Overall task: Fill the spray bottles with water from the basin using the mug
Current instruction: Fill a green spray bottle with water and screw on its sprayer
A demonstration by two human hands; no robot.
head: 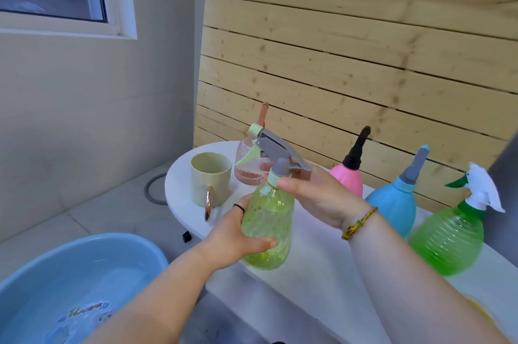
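1. Head cam looks down at both hands on one thing: the yellow-green spray bottle (266, 226), dead centre, at the front edge of the white table (308, 273). Can't tell if its base sits on the table or hangs just above it.
2. Left hand (238, 240) comes in from the lower left with the forearm angled up. It's wrapped round the bottle's belly, thumb across the front low down, fingers round the far side. Firm grip, dark ring (238, 207) on one finger.
3. Right hand (314, 198) reaches in from the lower right with the wrist bent. The thumb presses on the pale collar at the neck and the fingers curl behind it, mostly hidden. So it's gripping the neck. Yellow braided bracelet (358, 223) on that wrist.
4. The grey sprayer head (277, 147) is on the bottle, tilted, with its pale green nozzle pointing up and left.
5. The beige mug (210, 178) stands upright on the table's rounded end, left of the held bottle, coppery handle facing the camera. No hand on it.
6. The blue basin (70, 287) sits lower left, below the table, with water in it.
7. A peach bottle (246, 164) stands behind the held one, partly hidden. The pink bottle (349, 178), blue bottle (392, 209) and green bottle (448, 240) line up to the right along the wood slat wall (364, 49).
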